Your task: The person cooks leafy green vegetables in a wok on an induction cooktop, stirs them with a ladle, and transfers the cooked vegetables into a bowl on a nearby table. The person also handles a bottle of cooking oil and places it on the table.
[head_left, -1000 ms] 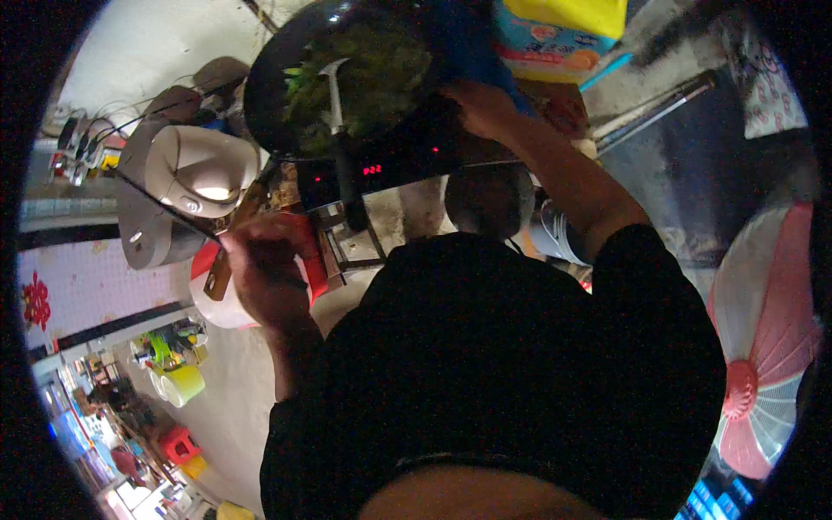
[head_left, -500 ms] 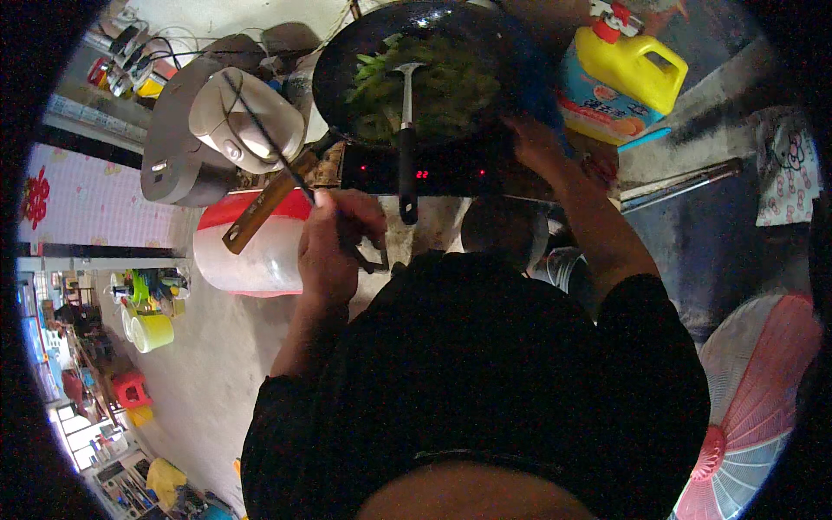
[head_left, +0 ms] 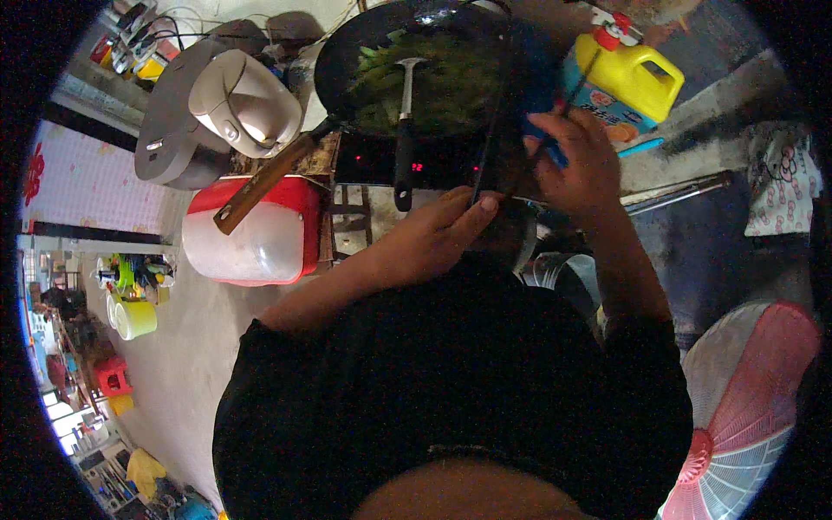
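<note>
My left hand (head_left: 433, 234) is closed round a long dark stick (head_left: 496, 87) at the front of the cooker. My right hand (head_left: 576, 165) grips a second dark stick (head_left: 590, 61), angled up past a yellow jug (head_left: 650, 85) with a red pump top. A black wok (head_left: 338, 74) with chopped greens (head_left: 442, 87) sits on a black induction cooker (head_left: 373, 165) with red lit indicators. A spatula (head_left: 404, 165) rests in it, its black handle toward me. The wok's wooden handle (head_left: 264, 191) points toward the lower left.
A cream kettle (head_left: 243, 104) and grey appliance (head_left: 169, 147) stand left of the wok, with cables behind. A red-and-white container (head_left: 247, 234) is below them. A pink fan (head_left: 754, 390) is at lower right, metal poles (head_left: 676, 192) at right, a lime bucket (head_left: 134, 319) on the left.
My left hand has moved right, to below the wok, with a dark stick. My right hand has come toward me from the wok's side and now holds a stick.
</note>
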A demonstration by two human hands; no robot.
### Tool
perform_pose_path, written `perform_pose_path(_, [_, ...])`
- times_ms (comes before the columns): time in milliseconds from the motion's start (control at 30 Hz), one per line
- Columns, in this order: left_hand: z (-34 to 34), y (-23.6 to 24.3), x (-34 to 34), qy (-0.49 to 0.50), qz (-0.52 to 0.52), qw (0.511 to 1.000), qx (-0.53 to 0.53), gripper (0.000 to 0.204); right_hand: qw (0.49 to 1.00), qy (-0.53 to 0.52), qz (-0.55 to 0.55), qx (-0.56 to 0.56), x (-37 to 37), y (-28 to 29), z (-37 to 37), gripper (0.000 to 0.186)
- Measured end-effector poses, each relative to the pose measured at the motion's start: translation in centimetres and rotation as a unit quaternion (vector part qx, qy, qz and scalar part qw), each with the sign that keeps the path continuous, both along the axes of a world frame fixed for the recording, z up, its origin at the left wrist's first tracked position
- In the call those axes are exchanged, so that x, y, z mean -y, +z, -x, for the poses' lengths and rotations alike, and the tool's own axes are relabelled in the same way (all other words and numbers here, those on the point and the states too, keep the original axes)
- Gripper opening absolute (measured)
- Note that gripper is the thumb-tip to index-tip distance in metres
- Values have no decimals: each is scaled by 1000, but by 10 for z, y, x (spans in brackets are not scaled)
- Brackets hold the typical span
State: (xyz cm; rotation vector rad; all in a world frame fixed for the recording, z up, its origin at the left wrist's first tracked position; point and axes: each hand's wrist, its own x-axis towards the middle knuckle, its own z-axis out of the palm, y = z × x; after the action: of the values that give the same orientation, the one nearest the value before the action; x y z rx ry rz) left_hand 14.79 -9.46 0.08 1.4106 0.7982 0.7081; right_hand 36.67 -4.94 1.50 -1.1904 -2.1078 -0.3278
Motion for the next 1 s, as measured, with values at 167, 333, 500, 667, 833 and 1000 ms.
perform_pose_path(167, [-17, -9, -3, -56, 77, 995, 3, 34, 998, -6, 62, 0, 9, 11, 15, 42])
perform_pose_path(333, [-15, -11, -4, -123, 52, 984, -115, 37, 986, 59, -60, 141, 17, 9, 16, 45])
perform_pose_path(500, [-17, -5, -3, -126, 2, 985, -119, 41, 921, 159, 243, 260, 15, 12, 14, 40])
perform_pose_path(667, [-4, 6, 3, 89, -228, 970, 8, 38, 951, 51, 261, 157, 15, 23, 10, 36])
perform_pose_path(833, [-5, 10, -6, 44, -431, 901, 20, 34, 928, 101, 327, 144, 33, 25, 43, 39])
perform_pose_path(1000, [-1, 11, -10, 69, -413, 898, 134, 37, 899, 64, 400, 165, 33, 50, 40, 37])
